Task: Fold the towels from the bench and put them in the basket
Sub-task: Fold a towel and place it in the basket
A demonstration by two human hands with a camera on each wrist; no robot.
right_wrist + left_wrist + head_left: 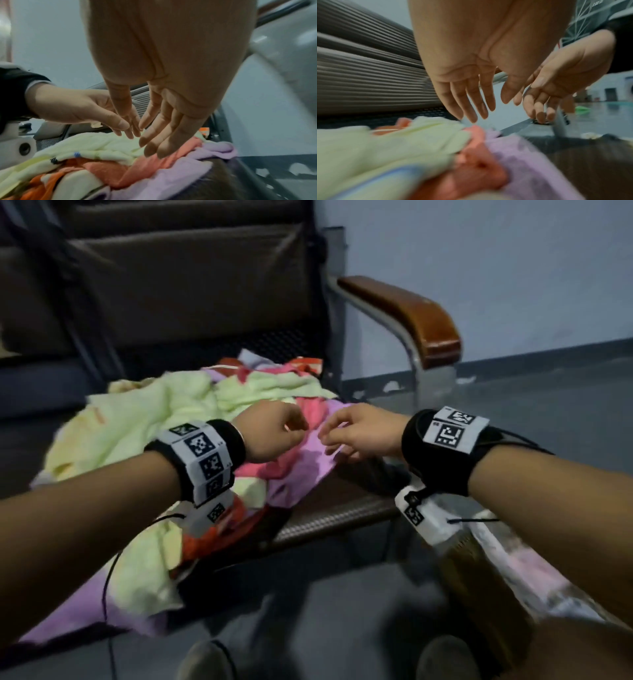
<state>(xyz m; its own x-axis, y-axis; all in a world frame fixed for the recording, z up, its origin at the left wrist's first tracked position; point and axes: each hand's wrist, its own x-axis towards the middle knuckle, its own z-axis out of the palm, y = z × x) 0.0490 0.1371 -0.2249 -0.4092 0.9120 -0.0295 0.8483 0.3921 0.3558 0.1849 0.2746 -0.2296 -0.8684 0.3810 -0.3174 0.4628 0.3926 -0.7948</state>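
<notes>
A loose pile of towels lies on the bench seat (342, 508): a pale green towel (147, 419), a pink towel (311, 412), an orange patterned one (212, 529) and a purple towel (308, 467) that hangs over the front edge. My left hand (277, 429) and right hand (356, 433) hover close together just above the purple and pink towels. In the left wrist view the left hand (471, 94) has straight, spread fingers and holds nothing. The right wrist view shows the right hand (163, 128) likewise extended over the pink towel (120, 171).
A brown woven basket (479, 570) with pale cloth in it stands on the floor under my right forearm. The bench has a slatted backrest (171, 285) and a wooden armrest (411, 313) on the right. Grey floor lies beyond; my shoes show at the bottom.
</notes>
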